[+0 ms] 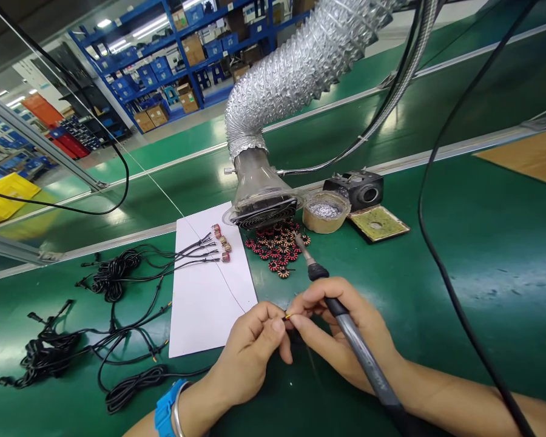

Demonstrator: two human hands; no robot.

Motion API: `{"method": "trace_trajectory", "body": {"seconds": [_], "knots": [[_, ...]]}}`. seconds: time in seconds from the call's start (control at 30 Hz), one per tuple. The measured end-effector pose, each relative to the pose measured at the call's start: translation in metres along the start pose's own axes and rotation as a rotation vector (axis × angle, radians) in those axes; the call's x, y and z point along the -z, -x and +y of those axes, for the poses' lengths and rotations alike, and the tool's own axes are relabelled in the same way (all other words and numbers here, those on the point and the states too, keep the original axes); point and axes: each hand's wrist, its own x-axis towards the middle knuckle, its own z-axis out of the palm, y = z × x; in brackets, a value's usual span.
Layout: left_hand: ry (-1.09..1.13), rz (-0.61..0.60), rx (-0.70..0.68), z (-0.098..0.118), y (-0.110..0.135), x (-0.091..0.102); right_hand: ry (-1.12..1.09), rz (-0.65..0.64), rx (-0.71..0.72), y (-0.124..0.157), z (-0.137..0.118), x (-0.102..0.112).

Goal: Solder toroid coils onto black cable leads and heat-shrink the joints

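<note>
My left hand [250, 355] pinches the end of a thin black wire [286, 317] with a yellow-tipped end. My right hand [339, 325] grips a grey-handled soldering iron [364, 358], and its fingertips almost meet the left fingers at the wire. The iron's metal tip [300, 244] points up and away, beside a pile of red and copper toroid coils [277, 247]. Several black cables with small wound components [222, 246] lie across a white paper sheet [204, 297], left of my hands.
Coiled black cables [111, 273] lie on the green bench mat [482, 291] to the left. Behind stand a fume extractor nozzle [259, 197] on a silver duct [300, 67], a tin of solder [325, 212], a yellow sponge tray [377, 223] and a black unit [355, 188]. A black cable [437, 243] hangs at right.
</note>
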Motion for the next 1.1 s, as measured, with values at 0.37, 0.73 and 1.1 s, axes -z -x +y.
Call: {"method": "trace_trajectory", "body": {"seconds": [0.37, 0.73, 1.1], "knots": [[0.089, 0.137, -0.015, 0.002, 0.001, -0.011, 0.1, 0.028, 0.109, 0.008, 0.006, -0.011], [-0.107, -0.006, 0.08, 0.006, -0.001, 0.006, 0.111, -0.098, 0.095, 0.0, -0.001, 0.005], [-0.346, -0.136, 0.105, 0.016, 0.004, 0.011, 0.291, -0.234, 0.273, -0.007, 0.0, 0.012]]}}
